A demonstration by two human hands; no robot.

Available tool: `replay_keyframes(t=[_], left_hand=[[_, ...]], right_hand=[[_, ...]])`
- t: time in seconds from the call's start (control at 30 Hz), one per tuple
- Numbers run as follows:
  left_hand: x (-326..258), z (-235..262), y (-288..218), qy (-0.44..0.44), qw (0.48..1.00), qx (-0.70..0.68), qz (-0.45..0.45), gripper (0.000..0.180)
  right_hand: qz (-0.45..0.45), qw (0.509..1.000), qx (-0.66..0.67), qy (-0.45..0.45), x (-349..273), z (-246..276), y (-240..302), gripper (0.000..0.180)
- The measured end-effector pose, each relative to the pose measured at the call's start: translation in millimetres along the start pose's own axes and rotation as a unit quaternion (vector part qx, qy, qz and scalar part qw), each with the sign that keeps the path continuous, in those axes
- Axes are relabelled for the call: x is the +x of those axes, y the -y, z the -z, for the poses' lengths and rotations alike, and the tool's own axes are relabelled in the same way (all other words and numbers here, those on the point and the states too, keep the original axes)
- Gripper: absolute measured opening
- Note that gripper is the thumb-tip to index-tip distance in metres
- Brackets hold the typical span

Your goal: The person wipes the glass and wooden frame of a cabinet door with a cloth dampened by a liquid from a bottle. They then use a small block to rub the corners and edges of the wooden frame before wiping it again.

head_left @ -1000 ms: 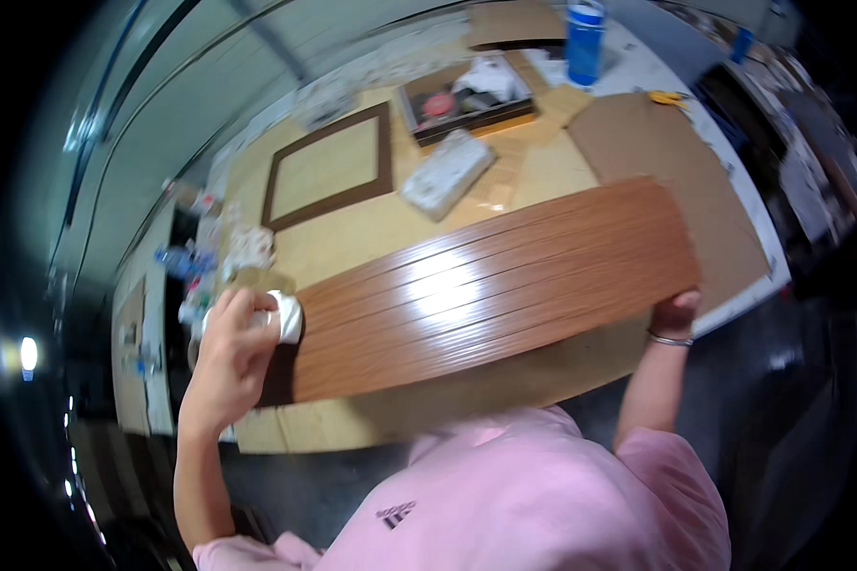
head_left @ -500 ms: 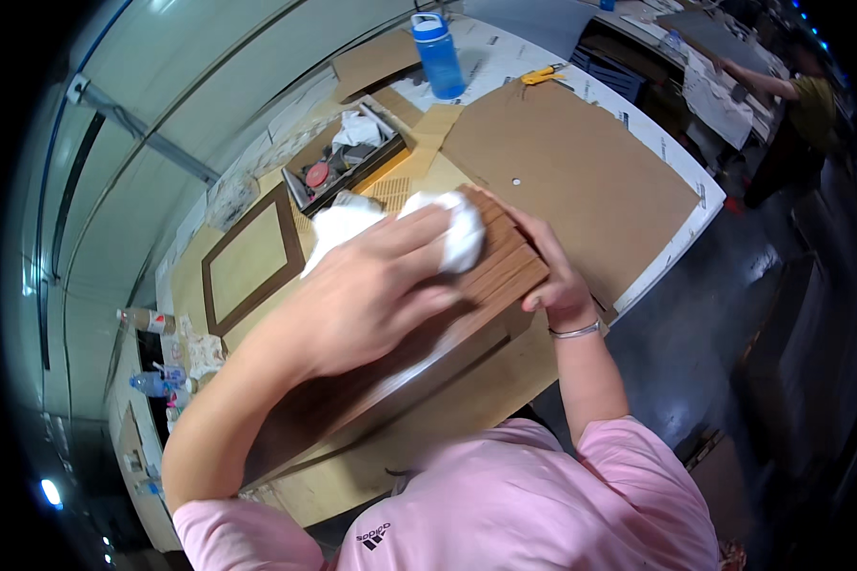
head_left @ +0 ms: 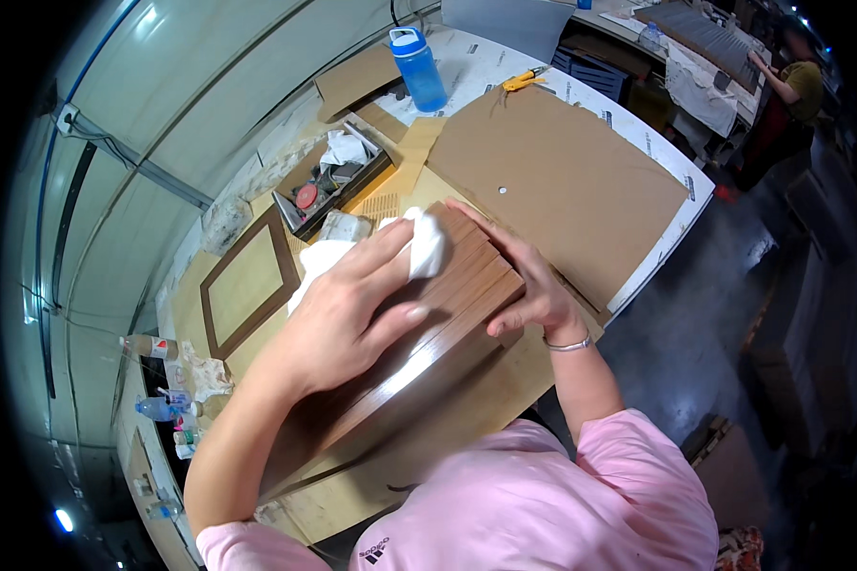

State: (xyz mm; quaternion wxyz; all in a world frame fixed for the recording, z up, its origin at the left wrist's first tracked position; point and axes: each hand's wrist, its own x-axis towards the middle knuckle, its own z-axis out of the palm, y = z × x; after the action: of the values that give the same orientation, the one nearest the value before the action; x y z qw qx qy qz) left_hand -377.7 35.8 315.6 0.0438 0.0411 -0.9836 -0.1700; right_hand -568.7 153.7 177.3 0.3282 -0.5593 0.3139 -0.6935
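Note:
A long brown wood-grain piece [head_left: 462,276], layered like stacked boards at its far right end, slants across the table before me. My left hand [head_left: 348,309] presses a white cloth [head_left: 428,249] onto its upper face, fingers laid over the cloth and thumb on the wood. At the far right end, my right hand [head_left: 533,295] grips the piece, thumb on the near side and fingers along the far side. A grey-white block [head_left: 345,226] sits just beyond the cloth. My left forearm hides part of the piece's left end.
Beyond lie a brown rectangular frame [head_left: 209,297], an open box [head_left: 357,176] of odds and ends, a blue water bottle [head_left: 419,71], yellow-handled pliers [head_left: 524,80] and a large brown sheet [head_left: 562,181]. Several bottles [head_left: 157,407] stand at left. A co-worker [head_left: 800,90] stands far right.
The whole view has shifted a little. My left hand and the cloth have slid slightly left along the wood, while my right hand keeps its hold on the end.

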Motion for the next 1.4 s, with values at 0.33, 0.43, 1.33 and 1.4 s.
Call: replay_keyframes(t=[0.33, 0.43, 1.33, 1.4], left_hand=[[2.3, 6.0, -3.1, 0.019, 1.000, -0.014, 0.020, 0.054], [20.0, -5.8, -6.5, -0.019, 1.000, 0.018, -0.013, 0.054], [-356.8, -44.7, 17.2, -0.493, 0.701, -0.286, 0.429, 0.071], [-361.7, -42.0, 20.0, -0.499, 0.693, -0.282, 0.437, 0.068]], right_hand=[[-0.016, 1.000, -0.004, 0.025, 0.0, 0.7, 4.2, 0.112], [-0.037, 0.999, 0.004, 0.018, -1.1, 1.2, 7.1, 0.111], [-0.110, 0.971, 0.171, -0.129, -70.9, 77.8, -72.4, 0.089], [-0.105, 0.970, 0.177, -0.130, -71.2, 77.4, -73.7, 0.089]])
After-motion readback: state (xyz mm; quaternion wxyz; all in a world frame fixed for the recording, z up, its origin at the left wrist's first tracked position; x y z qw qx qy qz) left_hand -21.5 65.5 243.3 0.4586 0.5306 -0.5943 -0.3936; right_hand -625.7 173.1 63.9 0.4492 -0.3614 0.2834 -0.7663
